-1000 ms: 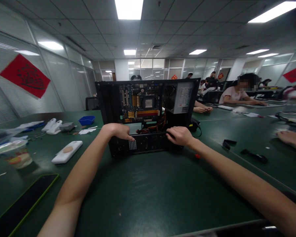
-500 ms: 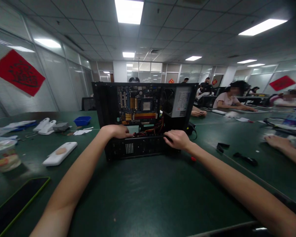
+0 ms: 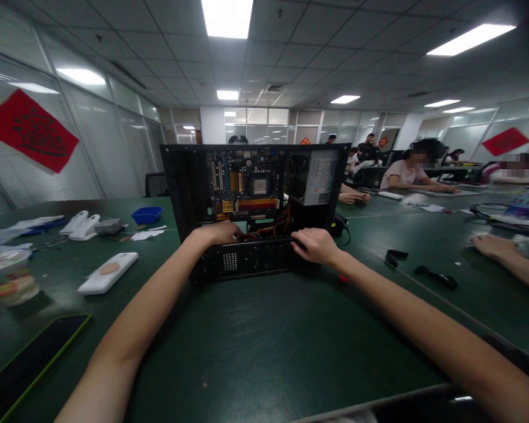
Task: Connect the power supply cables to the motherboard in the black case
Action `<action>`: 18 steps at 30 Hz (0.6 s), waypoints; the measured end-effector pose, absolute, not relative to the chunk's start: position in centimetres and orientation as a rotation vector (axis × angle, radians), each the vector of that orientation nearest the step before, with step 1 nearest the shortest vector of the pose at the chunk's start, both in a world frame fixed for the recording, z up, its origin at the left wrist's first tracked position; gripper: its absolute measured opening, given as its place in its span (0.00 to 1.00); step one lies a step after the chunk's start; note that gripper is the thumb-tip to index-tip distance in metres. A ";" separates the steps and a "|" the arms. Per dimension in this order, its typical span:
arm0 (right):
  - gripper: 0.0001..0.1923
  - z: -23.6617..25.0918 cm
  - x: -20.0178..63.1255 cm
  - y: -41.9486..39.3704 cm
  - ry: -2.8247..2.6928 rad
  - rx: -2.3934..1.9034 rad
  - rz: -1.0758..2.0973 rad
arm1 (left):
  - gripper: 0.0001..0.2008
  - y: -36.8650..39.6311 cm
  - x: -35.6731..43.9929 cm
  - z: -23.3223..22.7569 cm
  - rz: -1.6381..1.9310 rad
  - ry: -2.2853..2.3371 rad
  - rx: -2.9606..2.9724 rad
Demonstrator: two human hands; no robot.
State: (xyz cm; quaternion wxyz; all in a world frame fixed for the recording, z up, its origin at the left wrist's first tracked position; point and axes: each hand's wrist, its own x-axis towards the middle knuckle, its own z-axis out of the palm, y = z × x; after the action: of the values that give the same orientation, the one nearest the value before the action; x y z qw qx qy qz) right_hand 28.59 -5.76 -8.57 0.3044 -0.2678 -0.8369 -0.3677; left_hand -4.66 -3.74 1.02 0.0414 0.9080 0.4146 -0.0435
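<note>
The fingertips of the left hand (image 3: 218,233) dip behind the near rim of the open computer case (image 3: 180,188), out of sight among the cables (image 3: 275,226). The right hand (image 3: 314,245) curls over the same rim, hiding its fingertips. Both forearms run off the bottom edge. A dark green-edged tablet (image 3: 30,361) is cut by the left edge. A co-worker's hand (image 3: 489,245) enters from the right edge. The power supply's label (image 3: 321,176) is too small to read.

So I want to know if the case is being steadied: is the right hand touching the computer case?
Touching. The head view shows the right hand resting on the near top edge of the open computer case, fingers curled over it.
</note>
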 end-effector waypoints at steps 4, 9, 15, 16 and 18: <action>0.12 -8.7 28.6 -5.7 -2.224 -0.722 -0.988 | 0.18 -3.3 -4.3 0.7 -0.148 1.286 2.813; 0.12 -8.6 28.5 -5.8 -2.231 -0.750 -0.991 | 0.15 -3.3 -4.5 1.4 -0.027 1.199 2.915; 0.14 -8.3 28.2 -6.6 -2.297 -0.912 -0.891 | 0.15 -6.2 -4.7 4.4 0.532 1.064 3.066; 0.15 -8.1 28.0 -6.8 -2.295 -0.939 -0.857 | 0.14 -6.9 -4.5 4.8 0.604 1.043 3.094; 0.16 -7.8 27.4 -7.4 -2.266 -0.962 -0.778 | 0.13 -8.3 -3.9 5.5 0.733 1.000 3.158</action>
State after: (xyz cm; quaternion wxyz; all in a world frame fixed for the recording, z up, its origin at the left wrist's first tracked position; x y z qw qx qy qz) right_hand 27.45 -7.36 -7.76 0.2761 -0.3582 -0.8436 -0.2895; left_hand -3.92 -8.25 5.47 -0.1254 0.9235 0.2923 0.2144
